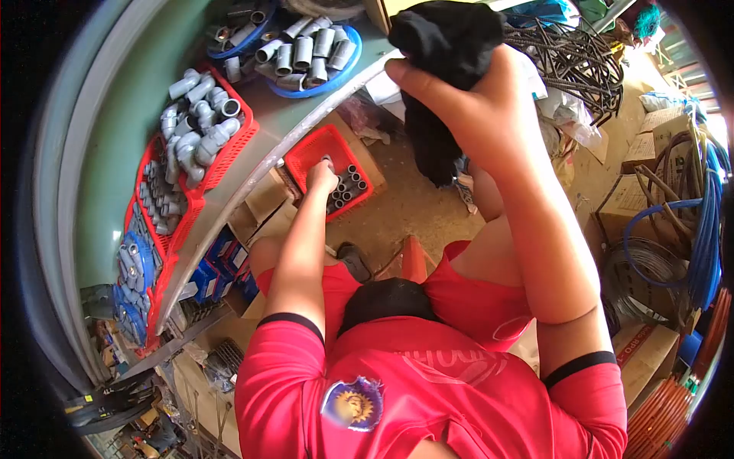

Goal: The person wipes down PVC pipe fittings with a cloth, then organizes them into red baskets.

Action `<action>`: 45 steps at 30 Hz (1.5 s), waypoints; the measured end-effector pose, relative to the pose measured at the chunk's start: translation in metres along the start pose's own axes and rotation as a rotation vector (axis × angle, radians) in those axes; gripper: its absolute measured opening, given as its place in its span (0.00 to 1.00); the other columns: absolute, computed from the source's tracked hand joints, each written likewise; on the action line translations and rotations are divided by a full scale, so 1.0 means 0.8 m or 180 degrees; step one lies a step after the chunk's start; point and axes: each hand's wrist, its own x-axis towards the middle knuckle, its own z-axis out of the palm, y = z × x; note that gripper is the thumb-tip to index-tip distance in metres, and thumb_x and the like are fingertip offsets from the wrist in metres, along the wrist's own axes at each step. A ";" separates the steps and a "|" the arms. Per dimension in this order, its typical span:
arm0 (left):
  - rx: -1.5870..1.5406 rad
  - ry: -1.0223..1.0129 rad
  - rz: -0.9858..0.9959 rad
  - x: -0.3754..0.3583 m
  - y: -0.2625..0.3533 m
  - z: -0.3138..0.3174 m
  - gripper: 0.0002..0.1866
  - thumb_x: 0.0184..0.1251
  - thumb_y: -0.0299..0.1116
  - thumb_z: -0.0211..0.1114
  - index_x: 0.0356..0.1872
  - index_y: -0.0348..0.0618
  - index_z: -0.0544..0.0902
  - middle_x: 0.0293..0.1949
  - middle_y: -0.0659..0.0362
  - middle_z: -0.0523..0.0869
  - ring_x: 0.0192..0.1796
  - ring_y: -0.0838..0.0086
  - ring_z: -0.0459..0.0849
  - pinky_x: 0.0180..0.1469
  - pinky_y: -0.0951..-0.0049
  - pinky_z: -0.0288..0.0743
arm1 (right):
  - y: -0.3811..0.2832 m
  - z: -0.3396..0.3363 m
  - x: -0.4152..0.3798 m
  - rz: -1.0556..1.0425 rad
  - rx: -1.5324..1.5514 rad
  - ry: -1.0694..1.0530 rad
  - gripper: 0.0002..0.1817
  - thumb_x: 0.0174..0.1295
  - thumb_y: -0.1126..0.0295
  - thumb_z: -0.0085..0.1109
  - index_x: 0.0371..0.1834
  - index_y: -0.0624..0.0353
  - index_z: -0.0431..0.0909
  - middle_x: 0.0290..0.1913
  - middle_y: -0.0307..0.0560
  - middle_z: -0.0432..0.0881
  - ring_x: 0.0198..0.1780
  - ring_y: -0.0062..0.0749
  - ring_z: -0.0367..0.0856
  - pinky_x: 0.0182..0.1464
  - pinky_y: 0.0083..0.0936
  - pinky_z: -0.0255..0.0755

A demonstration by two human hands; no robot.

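My left hand [321,178] reaches down into a small red plastic basket [300,151] on the floor, fingers closed round a grey pipe fitting [328,160]. Several grey pipe fittings [349,186] stand on end in the same basket, just right of that hand. Raised high in front of me, my right hand [489,107] grips a bunched black cloth [447,42]. Part of the cloth hangs below the thumb and is partly covered by the hand.
On the shelf at left sit red baskets [248,126] and a blue basket [315,90] of grey fittings. Below are blue boxes [218,264]. At right lie cardboard boxes [646,348], coiled blue hose [709,229] and a heap of dark metal rods [581,57]. A red cone-like object [414,260] stands between my legs.
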 end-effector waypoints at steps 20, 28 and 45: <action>-0.0466 0.0445 -0.1290 0.137 -0.072 0.081 0.21 0.68 0.46 0.65 0.61 0.57 0.80 0.59 0.50 0.85 0.62 0.51 0.82 0.63 0.51 0.75 | 0.038 -0.053 0.003 0.0803 0.0373 0.0403 0.24 0.63 0.74 0.67 0.63 0.66 0.78 0.54 0.53 0.86 0.51 0.32 0.84 0.53 0.24 0.76; 0.0456 -0.0519 -0.0105 0.092 -0.003 0.060 0.29 0.61 0.41 0.73 0.64 0.54 0.76 0.58 0.51 0.86 0.64 0.54 0.81 0.64 0.43 0.71 | 0.054 -0.061 0.007 0.1154 0.0257 0.0371 0.23 0.67 0.74 0.63 0.65 0.65 0.76 0.54 0.53 0.85 0.47 0.27 0.82 0.48 0.22 0.76; -0.0769 -0.1106 0.0694 0.096 -0.039 0.090 0.28 0.60 0.17 0.63 0.64 0.45 0.77 0.39 0.57 0.88 0.44 0.69 0.85 0.48 0.65 0.78 | 0.031 -0.042 0.010 0.0645 0.0363 0.0417 0.18 0.66 0.71 0.65 0.58 0.65 0.79 0.46 0.48 0.86 0.42 0.26 0.83 0.46 0.21 0.76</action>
